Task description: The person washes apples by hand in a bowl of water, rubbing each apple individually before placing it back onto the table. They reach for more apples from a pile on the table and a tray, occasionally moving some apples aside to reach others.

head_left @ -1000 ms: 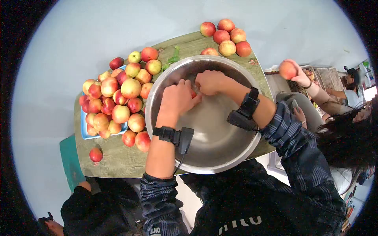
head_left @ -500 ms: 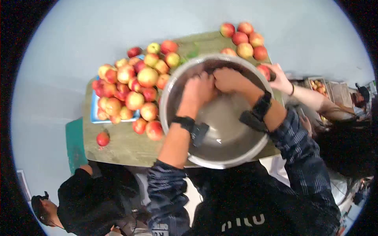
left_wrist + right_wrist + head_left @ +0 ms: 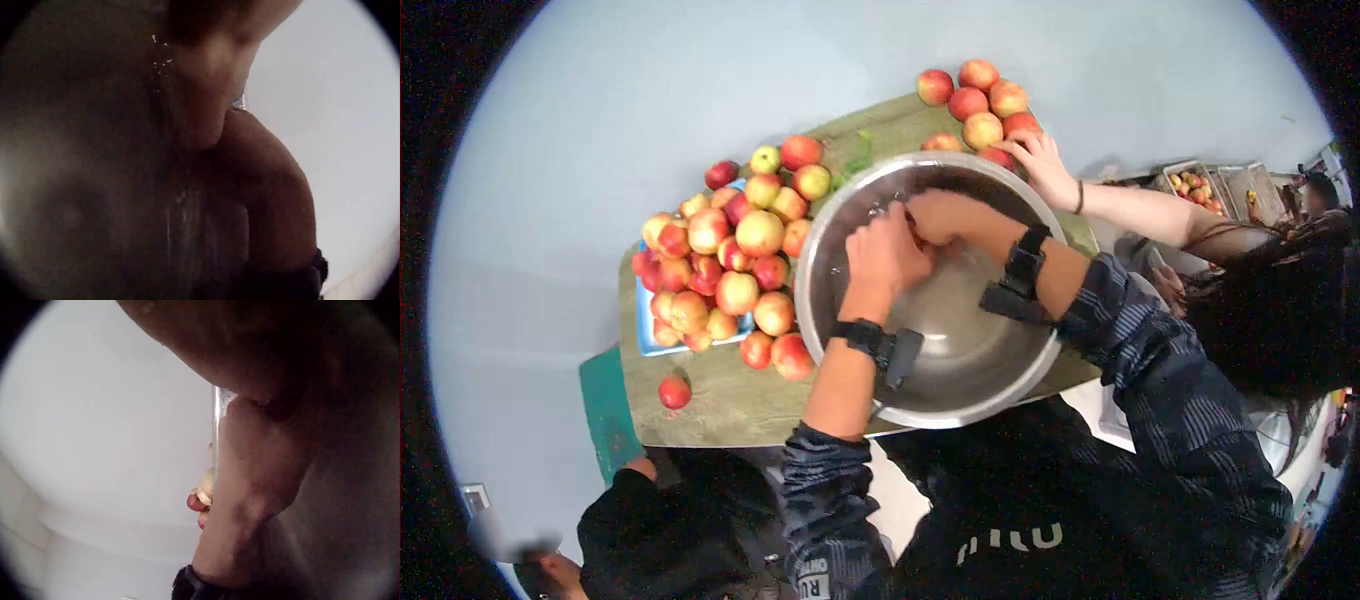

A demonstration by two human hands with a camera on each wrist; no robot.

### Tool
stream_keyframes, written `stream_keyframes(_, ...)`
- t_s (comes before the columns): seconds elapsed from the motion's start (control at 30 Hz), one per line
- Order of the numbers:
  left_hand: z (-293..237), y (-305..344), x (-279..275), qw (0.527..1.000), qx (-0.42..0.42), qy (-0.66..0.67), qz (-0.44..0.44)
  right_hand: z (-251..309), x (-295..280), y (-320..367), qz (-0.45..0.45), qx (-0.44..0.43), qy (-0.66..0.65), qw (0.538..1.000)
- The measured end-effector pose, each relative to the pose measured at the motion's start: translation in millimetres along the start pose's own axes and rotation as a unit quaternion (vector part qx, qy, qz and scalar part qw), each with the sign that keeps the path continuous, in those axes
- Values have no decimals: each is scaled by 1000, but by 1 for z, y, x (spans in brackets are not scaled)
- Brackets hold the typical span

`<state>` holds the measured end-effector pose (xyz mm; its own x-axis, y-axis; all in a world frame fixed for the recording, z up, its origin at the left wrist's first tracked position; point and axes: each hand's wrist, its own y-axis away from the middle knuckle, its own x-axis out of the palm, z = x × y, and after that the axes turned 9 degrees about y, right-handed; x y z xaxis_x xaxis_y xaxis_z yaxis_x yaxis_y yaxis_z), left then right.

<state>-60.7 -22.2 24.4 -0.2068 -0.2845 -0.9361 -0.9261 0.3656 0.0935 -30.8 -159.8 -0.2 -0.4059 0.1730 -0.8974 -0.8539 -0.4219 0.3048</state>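
Observation:
Inside a wide steel basin (image 3: 825, 360) with water in it, my left hand (image 3: 886, 252) and right hand (image 3: 952, 217) are close together near the far wall. Between them shows a bit of red nectarine (image 3: 917, 232), mostly covered by the curled fingers that hold it. In the left wrist view the two hands are dark and overlap, with drops of water beside them. The right wrist view shows the hands meeting beside the basin's rim (image 3: 217, 425).
Left of the basin, a heap of nectarines (image 3: 759, 233) fills a blue tray (image 3: 647, 325). More nectarines (image 3: 968, 104) lie at the far right, where another person's hand (image 3: 1048, 172) reaches beside the basin. A person in black (image 3: 670, 530) sits at the left. Leaves (image 3: 860, 150) lie behind the basin.
My hands stay together in the basin, rubbing and shifting against each other. The other person's hand has brought a nectarine from the right to the table, beside the far-right group.

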Motion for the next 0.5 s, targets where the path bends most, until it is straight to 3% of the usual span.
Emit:
stream_keyframes(0.03, -4, 4, -6, 1000, -6, 28, -2, -4, 0, -11, 49, 52, -10, 997)
stream_keyframes(0.2, 8, 0, 10, 997, 48, 32, -44, -7, -13, 2, 79, -33, -44, 995)
stream_keyframes(0.3, 7, 3, 12, 999, 34, -2, -40, -4, -18, 6, 57, -29, 40, 997)
stream_keyframes(0.5, 8, 4, 17, 995, 63, -6, -70, -14, -14, -6, 45, 16, 33, 998)
